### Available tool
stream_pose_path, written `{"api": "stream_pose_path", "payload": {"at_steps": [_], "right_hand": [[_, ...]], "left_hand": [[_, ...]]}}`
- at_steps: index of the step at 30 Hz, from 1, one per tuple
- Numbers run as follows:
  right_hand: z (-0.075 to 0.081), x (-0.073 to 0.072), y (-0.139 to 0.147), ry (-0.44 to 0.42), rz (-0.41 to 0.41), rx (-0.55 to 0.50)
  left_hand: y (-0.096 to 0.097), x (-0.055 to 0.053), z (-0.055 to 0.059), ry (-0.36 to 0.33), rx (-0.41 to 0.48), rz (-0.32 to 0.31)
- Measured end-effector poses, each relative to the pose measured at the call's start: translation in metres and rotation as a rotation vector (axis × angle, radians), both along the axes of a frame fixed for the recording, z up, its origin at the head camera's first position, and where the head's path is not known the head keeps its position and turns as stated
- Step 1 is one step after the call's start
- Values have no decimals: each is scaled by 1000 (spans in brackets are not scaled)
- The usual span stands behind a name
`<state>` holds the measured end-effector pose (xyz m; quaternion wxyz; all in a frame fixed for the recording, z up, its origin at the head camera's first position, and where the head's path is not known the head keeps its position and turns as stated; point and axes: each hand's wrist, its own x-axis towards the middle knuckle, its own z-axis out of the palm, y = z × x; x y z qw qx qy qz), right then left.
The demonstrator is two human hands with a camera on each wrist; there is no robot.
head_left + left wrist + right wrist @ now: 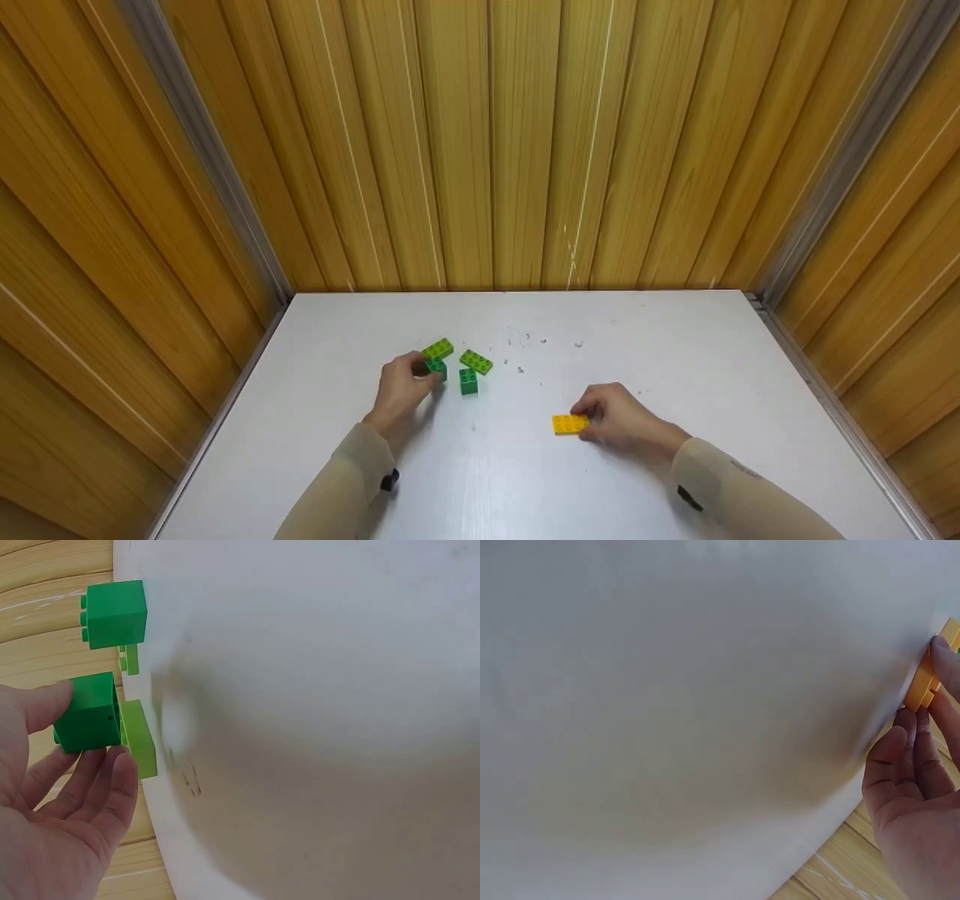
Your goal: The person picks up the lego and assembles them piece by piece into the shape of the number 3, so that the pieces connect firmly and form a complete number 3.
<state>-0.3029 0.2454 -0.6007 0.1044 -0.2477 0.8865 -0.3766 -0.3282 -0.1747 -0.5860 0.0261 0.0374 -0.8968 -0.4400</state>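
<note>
Head: the left hand (401, 390) pinches a green block (436, 368) near two lime bricks (476, 361) and another green block (469, 381); well apart, the right hand (619, 415) pinches a yellow brick (566, 424).

Left wrist: the side grip seemingly leaves the block's hollow underside free.

Right wrist: edge-gripping probably spares most studs.

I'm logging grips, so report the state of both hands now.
Left hand: holding a dark green brick between thumb and fingers.
Right hand: holding a yellow brick between thumb and fingers.
</note>
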Motion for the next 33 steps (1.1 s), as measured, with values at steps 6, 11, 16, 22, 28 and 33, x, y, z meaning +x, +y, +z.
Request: {"api": "stream_pose_path", "payload": {"at_steps": [6, 11, 16, 22, 28, 33], "right_hand": [[1, 0, 0, -4, 1, 8], [2, 1, 0, -12, -7, 40], [2, 1, -1, -13, -9, 51], [4, -1, -2, -12, -25, 63], [5, -1, -2, -2, -17, 67], [5, -2, -3, 12, 1, 46]], "left_hand": [[4, 3, 4, -12, 16, 6], [7, 4, 8, 21, -7, -4], [9, 6, 11, 44, 0, -19], [13, 10, 15, 75, 23, -46], [18, 13, 16, 112, 38, -69], [24, 16, 17, 157, 52, -99]]}}
